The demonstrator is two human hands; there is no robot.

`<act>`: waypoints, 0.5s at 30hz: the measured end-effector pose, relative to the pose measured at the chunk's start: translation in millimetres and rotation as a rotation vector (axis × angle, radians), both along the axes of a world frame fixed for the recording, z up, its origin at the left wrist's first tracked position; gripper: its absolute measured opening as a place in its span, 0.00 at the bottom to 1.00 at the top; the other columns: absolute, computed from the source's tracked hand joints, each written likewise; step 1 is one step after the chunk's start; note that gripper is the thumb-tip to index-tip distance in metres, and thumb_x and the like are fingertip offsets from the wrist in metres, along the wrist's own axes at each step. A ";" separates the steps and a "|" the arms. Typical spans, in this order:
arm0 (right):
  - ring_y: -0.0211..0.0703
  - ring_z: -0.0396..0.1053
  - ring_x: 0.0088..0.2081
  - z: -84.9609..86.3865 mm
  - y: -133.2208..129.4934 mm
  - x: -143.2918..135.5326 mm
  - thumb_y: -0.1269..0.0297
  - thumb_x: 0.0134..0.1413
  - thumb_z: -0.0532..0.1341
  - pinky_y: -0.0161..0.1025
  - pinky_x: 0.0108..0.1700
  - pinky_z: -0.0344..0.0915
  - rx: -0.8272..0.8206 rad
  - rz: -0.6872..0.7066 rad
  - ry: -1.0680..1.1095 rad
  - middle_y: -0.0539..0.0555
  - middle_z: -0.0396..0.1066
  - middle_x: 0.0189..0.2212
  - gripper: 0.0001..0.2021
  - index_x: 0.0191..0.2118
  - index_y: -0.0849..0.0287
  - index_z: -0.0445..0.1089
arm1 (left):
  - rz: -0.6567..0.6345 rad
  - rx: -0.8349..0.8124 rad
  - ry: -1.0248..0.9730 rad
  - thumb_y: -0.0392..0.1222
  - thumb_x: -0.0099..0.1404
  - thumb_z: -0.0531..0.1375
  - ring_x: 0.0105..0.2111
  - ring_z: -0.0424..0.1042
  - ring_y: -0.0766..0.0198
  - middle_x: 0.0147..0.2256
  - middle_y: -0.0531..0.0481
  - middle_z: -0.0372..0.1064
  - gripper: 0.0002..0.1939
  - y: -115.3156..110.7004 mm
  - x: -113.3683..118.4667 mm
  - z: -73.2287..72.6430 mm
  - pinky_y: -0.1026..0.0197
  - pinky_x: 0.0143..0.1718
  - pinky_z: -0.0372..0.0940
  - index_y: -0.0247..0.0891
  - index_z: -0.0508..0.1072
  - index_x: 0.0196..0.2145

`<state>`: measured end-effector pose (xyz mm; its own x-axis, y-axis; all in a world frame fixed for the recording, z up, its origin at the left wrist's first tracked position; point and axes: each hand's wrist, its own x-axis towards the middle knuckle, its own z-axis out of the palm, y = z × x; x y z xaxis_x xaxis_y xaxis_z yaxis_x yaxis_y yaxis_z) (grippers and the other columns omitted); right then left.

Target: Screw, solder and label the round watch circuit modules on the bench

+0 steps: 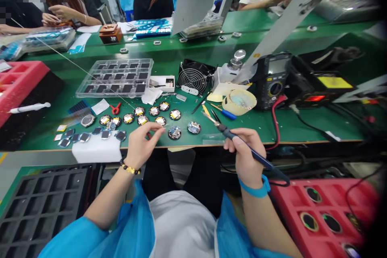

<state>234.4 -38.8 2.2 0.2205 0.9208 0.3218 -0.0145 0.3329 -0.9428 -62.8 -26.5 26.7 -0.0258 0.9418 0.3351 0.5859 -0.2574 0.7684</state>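
Note:
My right hand (246, 151) grips a soldering iron (256, 155) by its dark handle, its tip pointing up and left over the green bench. The thumb and forefinger of my left hand (143, 143) are pinched together; whatever is between them is too small to make out. Just right of those fingertips lies a round blue circuit board (174, 132). A second round board (194, 127) sits between it and the iron. Behind my left hand several round modules with white and yellow tops (139, 111) are grouped on the bench.
Small square-faced modules (105, 134) lie left, partly on white foam (96, 149). Behind stand a clear compartment tray (115, 77), a fan (196, 76), a dispenser bottle (236, 64) and a multimeter (273, 80). A red foam tray (332, 193) is low right. Other people sit across the bench.

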 end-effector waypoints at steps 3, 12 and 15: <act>0.36 0.60 0.21 2.4 1.3 -2.0 0.63 0.65 0.63 0.36 0.26 0.59 -0.043 0.096 0.067 0.43 0.59 0.18 0.05 0.42 0.57 0.75 | -0.077 -0.002 0.007 0.46 0.74 0.63 0.28 0.69 0.66 0.36 0.53 0.80 0.08 -4.8 14.0 -9.2 0.61 0.29 0.63 0.43 0.80 0.38; 0.34 0.55 0.18 2.5 1.4 -12.2 0.61 0.68 0.62 0.35 0.24 0.54 -0.160 0.211 0.005 0.42 0.55 0.16 0.07 0.39 0.57 0.75 | -0.141 0.104 0.107 0.41 0.74 0.63 0.32 0.68 0.62 0.32 0.51 0.74 0.06 2.6 16.1 -19.8 0.58 0.35 0.64 0.41 0.78 0.37; 0.33 0.53 0.16 4.7 3.1 -16.8 0.59 0.69 0.61 0.34 0.21 0.52 -0.183 0.180 0.011 0.41 0.54 0.14 0.09 0.38 0.57 0.74 | -0.160 0.124 0.123 0.40 0.74 0.63 0.32 0.69 0.62 0.31 0.51 0.73 0.05 1.7 17.2 -21.0 0.58 0.35 0.64 0.41 0.78 0.38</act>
